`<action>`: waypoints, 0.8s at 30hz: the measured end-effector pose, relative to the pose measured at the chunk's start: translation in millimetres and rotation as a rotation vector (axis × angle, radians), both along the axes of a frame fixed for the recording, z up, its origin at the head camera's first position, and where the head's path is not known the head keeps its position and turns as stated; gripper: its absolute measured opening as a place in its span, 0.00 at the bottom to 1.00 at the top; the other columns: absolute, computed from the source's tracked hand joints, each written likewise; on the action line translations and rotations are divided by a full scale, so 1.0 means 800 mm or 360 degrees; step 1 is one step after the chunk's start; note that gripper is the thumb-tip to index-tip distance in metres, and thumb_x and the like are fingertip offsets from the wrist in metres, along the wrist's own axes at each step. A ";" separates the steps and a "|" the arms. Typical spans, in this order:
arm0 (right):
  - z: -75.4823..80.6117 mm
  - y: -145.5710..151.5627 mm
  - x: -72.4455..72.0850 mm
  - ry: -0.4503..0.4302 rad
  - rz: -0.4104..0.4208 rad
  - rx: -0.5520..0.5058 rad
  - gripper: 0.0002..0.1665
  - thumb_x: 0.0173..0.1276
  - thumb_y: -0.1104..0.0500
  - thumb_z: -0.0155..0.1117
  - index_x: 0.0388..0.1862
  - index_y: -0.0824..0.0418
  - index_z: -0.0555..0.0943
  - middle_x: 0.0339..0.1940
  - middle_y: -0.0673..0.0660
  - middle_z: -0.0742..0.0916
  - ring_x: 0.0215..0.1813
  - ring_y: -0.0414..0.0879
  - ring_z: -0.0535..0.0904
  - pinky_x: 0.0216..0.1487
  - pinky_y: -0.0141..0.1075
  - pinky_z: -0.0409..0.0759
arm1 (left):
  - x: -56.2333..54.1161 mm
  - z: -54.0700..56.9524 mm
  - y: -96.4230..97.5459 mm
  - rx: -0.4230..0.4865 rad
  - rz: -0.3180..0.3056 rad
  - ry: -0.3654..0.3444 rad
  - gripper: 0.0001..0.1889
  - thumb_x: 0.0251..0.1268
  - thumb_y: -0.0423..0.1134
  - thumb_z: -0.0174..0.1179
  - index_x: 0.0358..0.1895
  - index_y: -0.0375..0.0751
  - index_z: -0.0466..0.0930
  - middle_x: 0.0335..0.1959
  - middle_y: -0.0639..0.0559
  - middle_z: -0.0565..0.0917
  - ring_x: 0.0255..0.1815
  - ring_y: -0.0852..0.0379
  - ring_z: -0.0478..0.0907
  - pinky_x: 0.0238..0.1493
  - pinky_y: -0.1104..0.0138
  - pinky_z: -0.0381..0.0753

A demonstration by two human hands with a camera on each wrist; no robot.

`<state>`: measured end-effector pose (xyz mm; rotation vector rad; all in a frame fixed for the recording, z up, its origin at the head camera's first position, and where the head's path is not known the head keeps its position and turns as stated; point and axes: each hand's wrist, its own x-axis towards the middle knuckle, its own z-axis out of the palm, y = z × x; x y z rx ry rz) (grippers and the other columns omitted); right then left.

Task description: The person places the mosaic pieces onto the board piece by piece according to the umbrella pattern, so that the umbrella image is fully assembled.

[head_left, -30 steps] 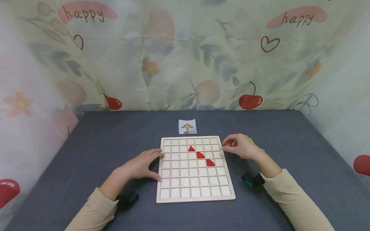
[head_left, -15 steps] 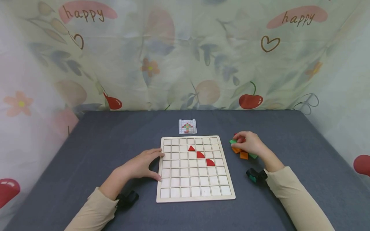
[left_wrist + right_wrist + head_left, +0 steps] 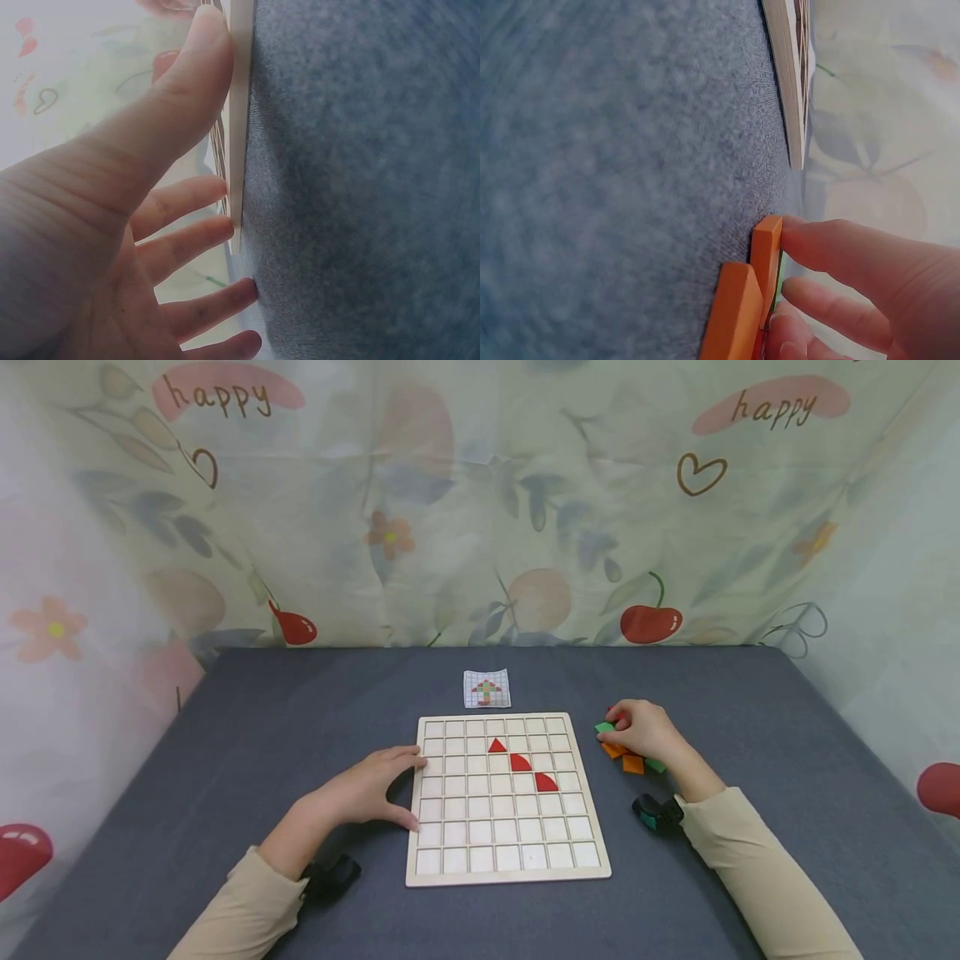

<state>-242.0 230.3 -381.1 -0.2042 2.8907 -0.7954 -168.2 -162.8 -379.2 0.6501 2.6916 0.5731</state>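
A square wooden grid board (image 3: 471, 883) lies on the table. A red triangle (image 3: 497, 746) and two red quarter-circle tiles sit in its cells, stepping down to the right. My left hand (image 3: 375, 787) rests at the board's left edge, fingers spread; its thumb (image 3: 206, 52) lies on the rim in the left wrist view. Right of the board, my right hand (image 3: 643, 729) reaches into a pile of coloured pieces, partly hidden beneath it. There, an orange tile (image 3: 765, 244) meets the thumb tip, while the other fingertips hover near green and red pieces, a gap between them and the thumb.
A small card (image 3: 486, 689) printed with a coloured grid figure lies behind the board. Among the pile are an orange square (image 3: 633, 764) and a green piece (image 3: 604, 727). A patterned curtain (image 3: 480, 510) hangs behind the dark table (image 3: 315, 693).
My right hand has moved right, from beside the board's edge to over the pile, then shifted only slightly. The left hand and the board stay put.
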 end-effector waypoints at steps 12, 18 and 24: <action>0.012 -0.010 0.007 -0.0003 -0.0011 -0.0081 0.21 0.60 0.57 0.65 0.48 0.69 0.79 0.42 0.65 0.83 0.39 0.51 0.77 0.37 0.36 0.77 | -0.002 -0.002 0.000 -0.0007 0.0007 -0.0006 0.46 0.42 0.56 0.72 0.66 0.40 0.66 0.70 0.39 0.62 0.71 0.40 0.58 0.68 0.47 0.60; 0.016 -0.032 0.015 0.0119 0.0161 -0.0183 0.18 0.59 0.60 0.66 0.46 0.69 0.80 0.39 0.64 0.84 0.38 0.50 0.79 0.40 0.39 0.79 | -0.002 -0.003 0.000 -0.0007 0.0005 0.0000 0.46 0.42 0.56 0.72 0.66 0.39 0.66 0.70 0.39 0.62 0.71 0.40 0.59 0.68 0.47 0.61; 0.014 -0.059 0.023 0.0215 0.0351 -0.0228 0.16 0.56 0.63 0.68 0.43 0.68 0.81 0.36 0.61 0.83 0.36 0.48 0.79 0.40 0.36 0.78 | -0.002 -0.002 0.000 -0.0007 0.0005 -0.0001 0.46 0.42 0.56 0.72 0.66 0.39 0.66 0.70 0.39 0.62 0.71 0.40 0.59 0.68 0.47 0.61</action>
